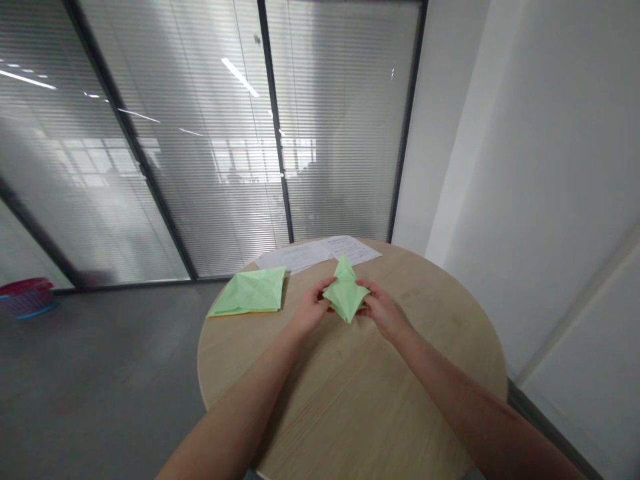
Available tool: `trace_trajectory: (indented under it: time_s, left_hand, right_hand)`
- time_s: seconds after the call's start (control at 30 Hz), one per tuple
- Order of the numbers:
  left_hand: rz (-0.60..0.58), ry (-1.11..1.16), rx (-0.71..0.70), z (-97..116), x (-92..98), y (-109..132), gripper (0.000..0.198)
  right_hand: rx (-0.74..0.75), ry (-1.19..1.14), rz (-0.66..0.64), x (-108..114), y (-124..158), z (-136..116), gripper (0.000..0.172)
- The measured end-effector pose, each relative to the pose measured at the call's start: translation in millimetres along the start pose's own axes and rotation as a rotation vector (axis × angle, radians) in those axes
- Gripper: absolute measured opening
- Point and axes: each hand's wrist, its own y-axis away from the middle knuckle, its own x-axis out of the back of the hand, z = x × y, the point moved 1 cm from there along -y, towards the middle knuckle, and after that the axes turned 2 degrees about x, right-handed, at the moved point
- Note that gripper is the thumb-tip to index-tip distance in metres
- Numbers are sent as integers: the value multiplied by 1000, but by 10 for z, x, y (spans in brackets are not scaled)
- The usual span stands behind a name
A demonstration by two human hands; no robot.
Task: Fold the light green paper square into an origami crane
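A light green folded paper shape (345, 293) with a pointed top is held just above the round wooden table (350, 400). My left hand (311, 308) pinches its left side, fingers closed on the paper. My right hand (381, 308) grips its right side the same way. A stack of creased green paper sheets (250, 292) with an orange edge underneath lies flat on the table to the left of my hands.
White printed sheets (320, 252) lie at the table's far edge. Behind stand glass partitions with blinds and dark frames (274, 120). A white wall (525, 167) is on the right. A red and blue basket (27, 297) sits on the grey floor, far left.
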Motion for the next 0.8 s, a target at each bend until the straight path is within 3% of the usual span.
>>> trace_trajectory:
  time_s: [0.43,0.7,0.8]
  left_hand:
    - [176,-361,-191,96,9,24,44]
    - [115,-392,-275,168,-72,85,23]
    - [22,-298,-272,193,-114,131,36]
  right_hand:
    - [79,176,-48,4,-18,77,33]
    - [206,354,14,19,-4,72,32]
    - [213,416,84,22,27,25,35]
